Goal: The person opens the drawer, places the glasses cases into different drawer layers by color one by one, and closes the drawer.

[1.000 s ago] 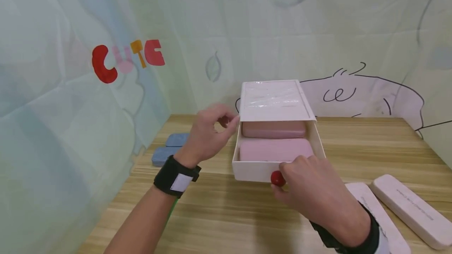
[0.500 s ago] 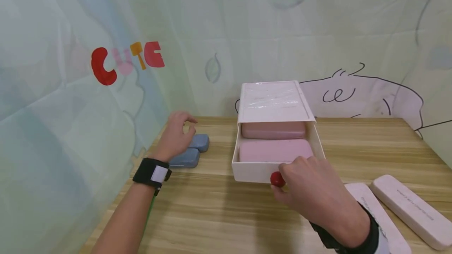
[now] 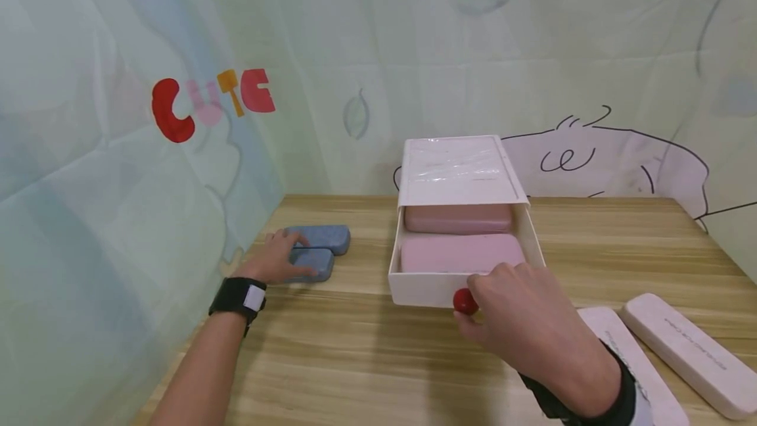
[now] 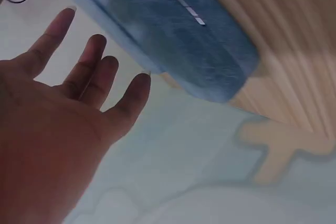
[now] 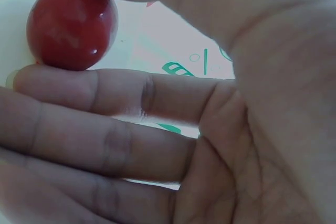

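A white drawer box [image 3: 424, 289] stands mid-table with its drawer pulled out from under the cover [image 3: 458, 169]. Two pink cases [image 3: 461, 252] [image 3: 458, 217] lie inside. My right hand [image 3: 491, 307] pinches the red knob [image 3: 465, 301] on the drawer's front; the right wrist view shows thumb and forefinger [image 5: 79, 85] around the knob [image 5: 71, 24]. At the left, my left hand [image 3: 282, 258] rests with straight fingers on the nearer of two blue cases [image 3: 312, 263]. In the left wrist view the spread fingers [image 4: 84, 72] lie against a blue case [image 4: 178, 40].
The second blue case [image 3: 322, 236] lies just behind the first, close to the cloth wall on the left. Two long white cases [image 3: 686, 354] [image 3: 621, 347] lie at the right front of the wooden table [image 3: 367, 360]. A cloth backdrop closes off the back.
My left hand left the box's left corner, swung left and came down onto the blue cases. The right hand has stayed on the red knob.
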`<state>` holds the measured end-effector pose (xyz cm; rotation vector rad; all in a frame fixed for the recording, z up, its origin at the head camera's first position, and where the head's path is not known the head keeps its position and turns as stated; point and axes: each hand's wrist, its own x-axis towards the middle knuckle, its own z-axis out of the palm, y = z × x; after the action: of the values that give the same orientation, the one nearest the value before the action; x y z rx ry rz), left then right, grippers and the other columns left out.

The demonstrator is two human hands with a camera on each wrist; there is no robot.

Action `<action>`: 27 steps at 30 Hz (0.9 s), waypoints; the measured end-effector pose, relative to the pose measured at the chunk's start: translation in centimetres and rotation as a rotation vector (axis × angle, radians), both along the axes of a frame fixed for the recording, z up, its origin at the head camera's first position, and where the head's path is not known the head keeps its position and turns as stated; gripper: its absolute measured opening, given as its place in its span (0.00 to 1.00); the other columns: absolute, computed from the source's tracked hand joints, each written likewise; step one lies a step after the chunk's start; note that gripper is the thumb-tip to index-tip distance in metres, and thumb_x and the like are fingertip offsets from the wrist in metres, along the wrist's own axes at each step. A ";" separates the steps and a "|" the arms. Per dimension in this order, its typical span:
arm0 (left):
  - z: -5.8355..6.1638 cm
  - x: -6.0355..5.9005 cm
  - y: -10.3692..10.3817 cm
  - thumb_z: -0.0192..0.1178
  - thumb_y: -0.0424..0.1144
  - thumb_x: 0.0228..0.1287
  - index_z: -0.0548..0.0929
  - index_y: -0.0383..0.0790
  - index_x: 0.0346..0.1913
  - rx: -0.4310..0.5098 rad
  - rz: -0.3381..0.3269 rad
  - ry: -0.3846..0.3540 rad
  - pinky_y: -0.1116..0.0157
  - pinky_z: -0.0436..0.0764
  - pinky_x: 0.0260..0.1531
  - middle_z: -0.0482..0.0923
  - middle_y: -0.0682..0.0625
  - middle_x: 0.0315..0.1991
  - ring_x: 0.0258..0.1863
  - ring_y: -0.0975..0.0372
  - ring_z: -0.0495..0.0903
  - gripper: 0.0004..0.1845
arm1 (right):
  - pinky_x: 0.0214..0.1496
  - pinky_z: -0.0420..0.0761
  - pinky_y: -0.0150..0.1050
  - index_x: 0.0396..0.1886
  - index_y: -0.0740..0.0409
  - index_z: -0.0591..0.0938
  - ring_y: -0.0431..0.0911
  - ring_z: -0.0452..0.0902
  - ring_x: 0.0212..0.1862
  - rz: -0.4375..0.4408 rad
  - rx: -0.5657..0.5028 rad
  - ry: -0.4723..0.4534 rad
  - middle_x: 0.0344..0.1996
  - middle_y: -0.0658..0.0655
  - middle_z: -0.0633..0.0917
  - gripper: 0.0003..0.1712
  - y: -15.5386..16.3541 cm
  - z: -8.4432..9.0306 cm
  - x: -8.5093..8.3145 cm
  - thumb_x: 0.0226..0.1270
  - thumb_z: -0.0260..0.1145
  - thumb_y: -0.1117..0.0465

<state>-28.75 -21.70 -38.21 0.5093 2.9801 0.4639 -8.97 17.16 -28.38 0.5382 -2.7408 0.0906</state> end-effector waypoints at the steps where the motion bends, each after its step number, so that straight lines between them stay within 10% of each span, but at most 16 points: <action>1: -0.3 -0.1 -0.1 0.76 0.51 0.57 0.75 0.36 0.63 -0.008 0.012 -0.011 0.40 0.74 0.58 0.66 0.28 0.65 0.63 0.37 0.65 0.36 | 0.17 0.60 0.33 0.14 0.50 0.76 0.39 0.61 0.15 0.001 -0.002 0.002 0.11 0.44 0.71 0.20 0.0 0.0 0.0 0.53 0.77 0.51; 10: -1.6 -0.4 -0.6 0.82 0.37 0.44 0.74 0.39 0.63 -0.042 0.064 0.017 0.31 0.67 0.61 0.68 0.32 0.65 0.66 0.36 0.64 0.40 | 0.17 0.59 0.34 0.12 0.48 0.73 0.39 0.60 0.15 0.010 -0.008 0.037 0.10 0.44 0.69 0.21 0.0 -0.1 0.0 0.53 0.76 0.52; 27: -1.6 0.0 -1.3 0.81 0.33 0.43 0.78 0.33 0.59 -0.017 -0.054 0.046 0.42 0.72 0.62 0.75 0.31 0.61 0.63 0.38 0.72 0.36 | 0.17 0.61 0.34 0.15 0.50 0.76 0.39 0.62 0.15 0.000 0.005 -0.001 0.11 0.45 0.72 0.19 -0.1 0.1 0.0 0.53 0.77 0.51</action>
<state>-28.71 -23.02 -39.80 0.6050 3.0026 0.4278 -9.00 17.08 -28.29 0.5394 -2.7426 0.0842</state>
